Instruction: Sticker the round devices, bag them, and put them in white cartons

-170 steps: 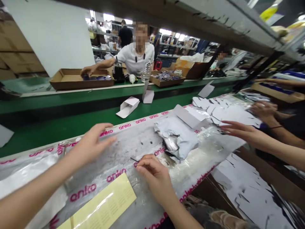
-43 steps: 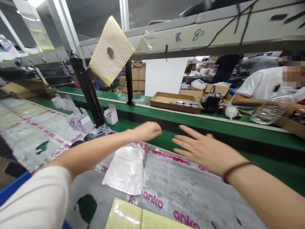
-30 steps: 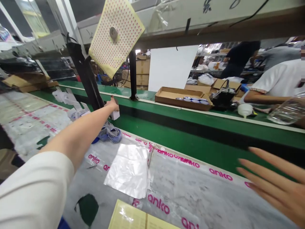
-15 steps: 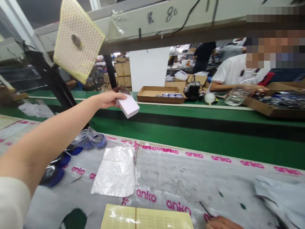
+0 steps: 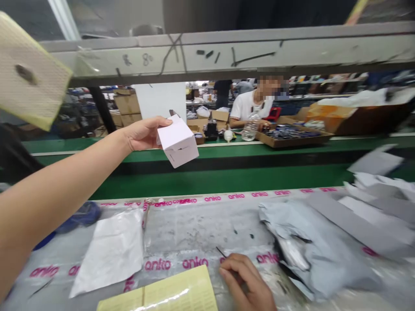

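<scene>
Gripping white box in left hand, beyond yellow sheet; pinching dark strip in right hand, beside sheet.

The left forearm shows uncovered from the left edge of the frame, smooth in outline, broad at the lower left and narrowing evenly to a slim wrist just left of the centre. Beyond it, the left grip is a bare hand, slender in build. At the bottom edge, right of centre, the right grip is also bare, with slim fingers and rounded knuckles, slightly blurred.
</scene>
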`<state>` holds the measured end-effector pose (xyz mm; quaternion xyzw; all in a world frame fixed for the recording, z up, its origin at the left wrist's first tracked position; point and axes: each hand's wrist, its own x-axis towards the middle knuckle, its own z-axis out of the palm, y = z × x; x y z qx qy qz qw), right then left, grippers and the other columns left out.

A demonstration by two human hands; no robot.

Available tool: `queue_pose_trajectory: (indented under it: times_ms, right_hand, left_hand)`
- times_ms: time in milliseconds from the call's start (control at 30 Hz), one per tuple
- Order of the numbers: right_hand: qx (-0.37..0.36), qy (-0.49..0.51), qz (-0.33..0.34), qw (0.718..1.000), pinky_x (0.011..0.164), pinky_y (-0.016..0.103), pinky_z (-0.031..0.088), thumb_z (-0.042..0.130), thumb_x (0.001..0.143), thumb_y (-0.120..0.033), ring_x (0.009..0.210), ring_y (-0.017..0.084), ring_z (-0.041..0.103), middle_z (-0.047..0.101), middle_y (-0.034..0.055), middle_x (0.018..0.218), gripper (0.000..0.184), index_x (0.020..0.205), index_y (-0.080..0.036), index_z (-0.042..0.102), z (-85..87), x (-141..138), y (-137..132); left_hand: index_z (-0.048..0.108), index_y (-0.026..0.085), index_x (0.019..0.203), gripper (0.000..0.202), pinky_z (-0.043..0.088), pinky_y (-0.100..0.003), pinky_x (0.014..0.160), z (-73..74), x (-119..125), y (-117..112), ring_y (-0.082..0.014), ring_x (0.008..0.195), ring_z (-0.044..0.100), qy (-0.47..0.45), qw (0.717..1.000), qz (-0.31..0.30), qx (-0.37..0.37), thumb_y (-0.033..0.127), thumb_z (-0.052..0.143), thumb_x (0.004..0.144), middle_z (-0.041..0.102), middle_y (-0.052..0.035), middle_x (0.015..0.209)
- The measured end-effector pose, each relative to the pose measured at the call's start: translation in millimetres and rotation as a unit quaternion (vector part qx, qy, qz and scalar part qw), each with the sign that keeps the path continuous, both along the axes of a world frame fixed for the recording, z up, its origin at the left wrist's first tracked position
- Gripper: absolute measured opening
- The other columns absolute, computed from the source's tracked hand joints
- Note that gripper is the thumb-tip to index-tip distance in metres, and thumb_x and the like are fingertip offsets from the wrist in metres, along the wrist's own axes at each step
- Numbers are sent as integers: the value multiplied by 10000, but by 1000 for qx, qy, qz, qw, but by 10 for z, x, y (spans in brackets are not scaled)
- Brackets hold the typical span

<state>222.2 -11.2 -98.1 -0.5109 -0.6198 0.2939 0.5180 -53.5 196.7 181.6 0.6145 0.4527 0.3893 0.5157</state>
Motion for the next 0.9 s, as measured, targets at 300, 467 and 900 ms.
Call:
queue_pose_trajectory:
  times_ms: [300,467,900]
  right_hand:
    - [-34,-12,15,999,756,232,498,569,879,-85,830,165,642,649,21,880,184,816,-218,680,113,12,16]
    - [-48,16,1,999,769,240,487,571,830,-41,822,162,625,641,18,871,203,794,-207,680,197,-13,-3]
    - [-45,7,-26,999,798,236,486,658,783,47,908,164,643,647,2,890,272,816,-215,721,256,-71,-4]
  left_hand:
    - [720,204,1141,464,605,-462,889,-132,1006,85,-367,1128,674,-13,997,-63,-31,411,742,726,753,-111,1047]
    - [728,218,1128,464,629,-404,836,-299,1329,53,-360,1161,660,-64,990,-118,-45,421,741,711,754,-95,1090]
    - [703,198,1083,424,620,-314,707,-638,1922,157,-278,1028,694,-124,973,-147,-129,297,802,682,751,-76,1077]
